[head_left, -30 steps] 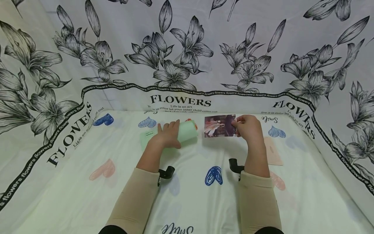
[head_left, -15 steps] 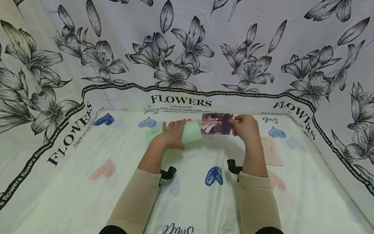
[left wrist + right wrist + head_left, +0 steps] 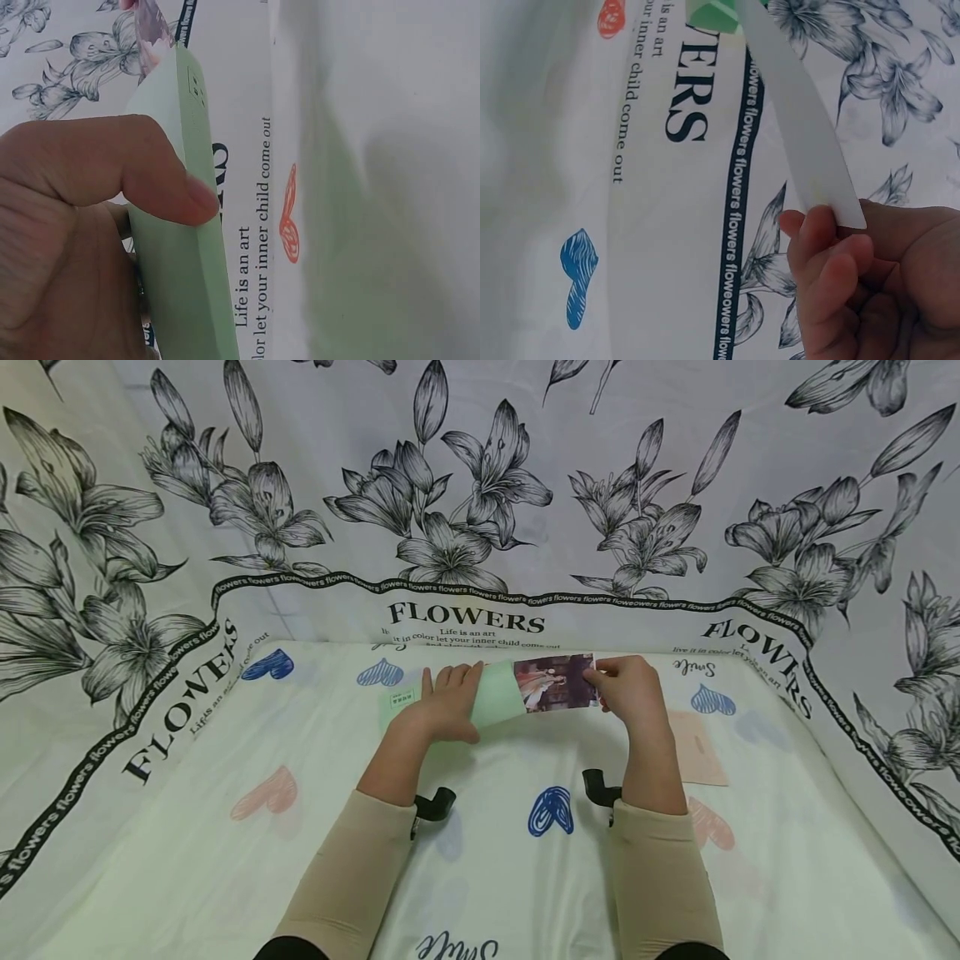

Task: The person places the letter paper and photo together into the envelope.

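My left hand (image 3: 442,702) grips a pale green envelope (image 3: 498,695), thumb along its near edge and fingers over the other side. In the left wrist view the thumb presses on the bent green envelope (image 3: 180,292). My right hand (image 3: 633,689) pinches the right end of a photo print (image 3: 557,683) showing a figure in a pink dress. The print's left end meets the envelope's right-hand mouth; its edge there is covered by green paper. From the right wrist, the print's white back (image 3: 810,142) runs from my fingertips up to the green paper.
A flat pink paper piece (image 3: 699,750) lies on the table beside my right forearm. The table cover (image 3: 495,893) is white with printed hearts. Behind it hangs a flower-patterned cloth (image 3: 480,510). Each wrist carries a black camera mount (image 3: 435,804).
The photo print moves left and its end now sits at the envelope's mouth. My left hand and the envelope shift slightly right. The orange-red patch at the envelope's mouth is out of sight.
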{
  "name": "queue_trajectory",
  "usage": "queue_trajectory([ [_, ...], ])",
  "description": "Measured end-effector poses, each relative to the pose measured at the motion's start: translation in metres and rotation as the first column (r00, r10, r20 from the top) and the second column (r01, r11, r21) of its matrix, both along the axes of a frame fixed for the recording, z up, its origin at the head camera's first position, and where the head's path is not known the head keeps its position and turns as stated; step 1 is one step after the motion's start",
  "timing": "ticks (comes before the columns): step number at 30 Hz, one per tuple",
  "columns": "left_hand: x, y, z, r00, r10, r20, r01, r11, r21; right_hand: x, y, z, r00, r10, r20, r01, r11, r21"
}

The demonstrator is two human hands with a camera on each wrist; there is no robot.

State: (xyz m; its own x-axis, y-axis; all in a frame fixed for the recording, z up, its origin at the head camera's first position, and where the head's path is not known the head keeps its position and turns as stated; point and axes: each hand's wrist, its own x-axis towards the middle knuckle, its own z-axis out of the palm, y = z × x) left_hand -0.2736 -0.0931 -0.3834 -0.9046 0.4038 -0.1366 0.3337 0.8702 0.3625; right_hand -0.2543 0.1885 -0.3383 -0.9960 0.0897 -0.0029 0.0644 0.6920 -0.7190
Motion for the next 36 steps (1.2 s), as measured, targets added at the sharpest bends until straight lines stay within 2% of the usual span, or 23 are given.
queue_trajectory([
  [8,-0.001,0.004,-0.001,1.0,-0.01,-0.007,0.009,1.0,-0.022,-0.001,0.002,-0.003,0.999,0.038,0.01,-0.038,0.997,0.06],
  [15,0.006,0.008,0.007,0.999,-0.035,-0.024,0.035,0.999,-0.02,-0.003,-0.001,-0.005,0.998,0.068,0.013,-0.069,0.992,0.104],
  [23,0.01,0.01,0.014,0.999,-0.035,-0.041,0.034,0.999,-0.026,-0.003,-0.004,-0.004,0.997,0.072,-0.013,-0.071,0.992,0.101],
  [36,0.01,0.009,0.012,0.996,-0.055,-0.064,0.055,0.998,-0.005,-0.005,-0.022,-0.008,0.988,0.155,-0.024,-0.152,0.985,0.079],
])
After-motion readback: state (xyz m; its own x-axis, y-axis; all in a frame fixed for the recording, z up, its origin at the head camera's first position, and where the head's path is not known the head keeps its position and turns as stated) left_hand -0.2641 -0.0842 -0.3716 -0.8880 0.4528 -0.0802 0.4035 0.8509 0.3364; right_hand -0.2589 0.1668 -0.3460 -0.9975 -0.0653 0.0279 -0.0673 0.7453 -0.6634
